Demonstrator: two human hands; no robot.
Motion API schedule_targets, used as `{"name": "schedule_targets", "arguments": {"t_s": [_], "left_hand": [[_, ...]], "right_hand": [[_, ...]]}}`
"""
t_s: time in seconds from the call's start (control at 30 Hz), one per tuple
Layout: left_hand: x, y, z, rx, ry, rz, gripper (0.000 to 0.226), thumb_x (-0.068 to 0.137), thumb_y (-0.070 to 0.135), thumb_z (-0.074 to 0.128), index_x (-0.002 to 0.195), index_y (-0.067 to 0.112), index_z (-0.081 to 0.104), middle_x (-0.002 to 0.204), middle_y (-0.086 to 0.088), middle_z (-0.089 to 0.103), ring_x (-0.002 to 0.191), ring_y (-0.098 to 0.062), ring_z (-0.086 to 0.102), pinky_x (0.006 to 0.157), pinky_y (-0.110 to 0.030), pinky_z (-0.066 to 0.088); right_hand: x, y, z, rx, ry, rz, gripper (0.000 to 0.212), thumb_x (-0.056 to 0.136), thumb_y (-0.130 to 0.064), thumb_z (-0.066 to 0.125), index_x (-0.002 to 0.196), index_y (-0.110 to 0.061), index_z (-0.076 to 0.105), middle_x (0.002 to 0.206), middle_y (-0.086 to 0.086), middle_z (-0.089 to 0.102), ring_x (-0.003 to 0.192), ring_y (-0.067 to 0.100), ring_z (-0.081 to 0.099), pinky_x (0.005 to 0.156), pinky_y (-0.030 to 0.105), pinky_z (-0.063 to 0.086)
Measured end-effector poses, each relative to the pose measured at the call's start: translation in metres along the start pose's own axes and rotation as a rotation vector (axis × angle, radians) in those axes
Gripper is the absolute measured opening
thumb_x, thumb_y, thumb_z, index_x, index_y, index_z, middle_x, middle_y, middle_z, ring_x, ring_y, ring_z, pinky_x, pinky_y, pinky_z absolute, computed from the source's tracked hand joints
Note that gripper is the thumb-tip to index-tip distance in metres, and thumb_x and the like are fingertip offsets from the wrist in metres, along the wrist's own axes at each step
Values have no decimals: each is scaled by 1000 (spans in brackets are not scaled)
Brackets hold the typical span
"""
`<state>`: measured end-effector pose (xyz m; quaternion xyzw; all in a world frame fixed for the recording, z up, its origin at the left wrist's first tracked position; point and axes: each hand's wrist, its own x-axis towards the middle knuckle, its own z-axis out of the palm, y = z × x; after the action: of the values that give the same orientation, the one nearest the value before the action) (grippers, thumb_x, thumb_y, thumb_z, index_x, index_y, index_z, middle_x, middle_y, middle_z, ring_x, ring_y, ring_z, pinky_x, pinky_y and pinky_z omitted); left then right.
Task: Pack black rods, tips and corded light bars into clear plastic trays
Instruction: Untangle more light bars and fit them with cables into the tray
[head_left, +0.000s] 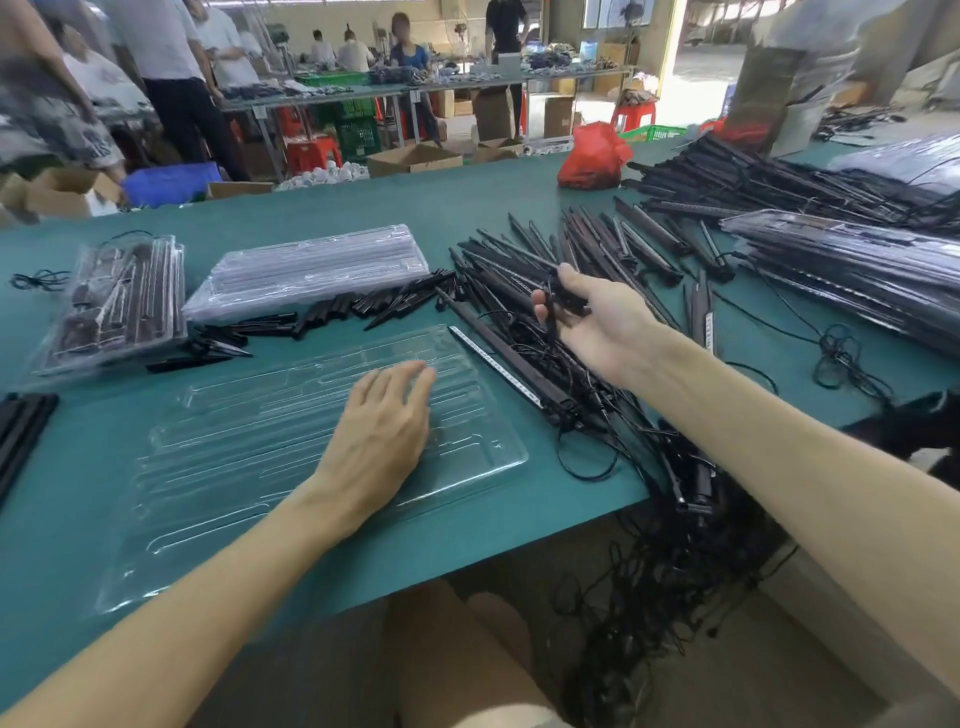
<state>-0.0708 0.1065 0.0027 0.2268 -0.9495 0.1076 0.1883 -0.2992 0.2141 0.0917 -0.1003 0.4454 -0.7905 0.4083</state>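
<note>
An empty clear plastic tray (218, 467) lies on the green table in front of me. My left hand (379, 431) rests flat on its right half, fingers straight. My right hand (587, 317) hovers palm-up over the pile of black rods (519, 260), fingers curled round a small black piece with a thin cord hanging from it. A corded light bar (519, 374) with a white strip lies just right of the tray. Loose black tips (332, 312) are scattered behind the tray. Tangled cords (675, 545) hang over the table's front edge.
A stack of empty clear trays (311, 270) sits behind the tips, and a filled tray (114, 306) lies at the left. More light bars (779, 187) and packed trays (857, 265) fill the right side. A red bag (592, 156) stands at the far edge. People stand beyond the table.
</note>
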Motion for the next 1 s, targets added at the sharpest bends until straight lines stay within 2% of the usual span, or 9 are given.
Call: {"name": "schedule_targets", "arguments": {"t_s": [0.07, 0.17, 0.33, 0.43, 0.53, 0.63, 0.77, 0.9, 1.0], "left_hand": [[8, 11, -10, 18, 17, 95, 42, 100, 11, 55, 141, 6, 50, 138, -13, 57, 119, -30, 61, 106, -43, 46], [22, 46, -29, -287, 72, -2, 37, 107, 28, 40, 137, 12, 53, 119, -5, 61, 91, -28, 66, 82, -44, 54], [53, 116, -37, -683, -212, -226, 86, 88, 78, 43, 152, 22, 27, 134, 3, 30, 103, -23, 62, 91, -43, 52], [61, 134, -33, -693, -227, -276, 79, 89, 59, 63, 143, 9, 34, 133, -2, 23, 100, -28, 60, 93, -41, 51], [62, 131, -29, -821, -181, -328, 53, 89, 37, 69, 129, 9, 47, 131, -4, 27, 81, -9, 56, 84, -23, 49], [58, 115, -27, -921, -146, -348, 51, 89, 26, 69, 133, 11, 50, 132, -3, 30, 82, -1, 56, 73, -13, 51], [49, 97, -29, -1020, -147, -376, 44, 92, 24, 70, 132, 15, 56, 132, -5, 34, 97, -16, 62, 82, -27, 59], [45, 98, -31, -1009, -154, -343, 34, 93, 21, 69, 126, 20, 63, 134, -3, 32, 87, 1, 51, 71, 0, 44], [47, 101, -29, -820, -163, -304, 36, 91, 29, 71, 125, 22, 65, 134, -1, 36, 120, -5, 42, 103, -9, 27]], "right_hand": [[-10, -3, -3, 28, -12, -4, 12, 100, -6, 56, 100, 6, 59, 96, 19, 60, 81, 25, 65, 78, 33, 60], [-23, -8, -9, 74, -25, -27, 13, 102, -7, 54, 97, 3, 59, 83, 17, 64, 75, 25, 65, 85, 36, 58], [-40, -12, -14, 125, -79, -49, 15, 103, -11, 54, 95, 1, 59, 66, 11, 68, 77, 24, 65, 87, 36, 57], [-45, -15, -16, 136, -95, -66, 15, 103, -12, 54, 96, 0, 60, 75, 11, 66, 80, 25, 65, 87, 36, 58], [-47, -19, -23, 125, -85, -95, 14, 103, -13, 54, 101, 1, 59, 82, 12, 64, 80, 23, 64, 81, 34, 60], [-43, -29, -33, 124, -43, -119, 18, 104, -14, 53, 110, 2, 58, 95, 15, 62, 78, 20, 61, 72, 28, 56], [-33, -49, -40, 204, 9, -140, 18, 103, -13, 53, 114, 0, 57, 116, 20, 55, 78, 19, 58, 68, 26, 50], [-24, -56, -34, 230, -5, -148, 16, 102, -14, 55, 111, 0, 56, 118, 20, 57, 76, 19, 60, 68, 27, 49], [-21, -54, -24, 206, -42, -142, 18, 101, -14, 56, 113, 0, 56, 118, 20, 57, 80, 20, 60, 70, 27, 51]]}}
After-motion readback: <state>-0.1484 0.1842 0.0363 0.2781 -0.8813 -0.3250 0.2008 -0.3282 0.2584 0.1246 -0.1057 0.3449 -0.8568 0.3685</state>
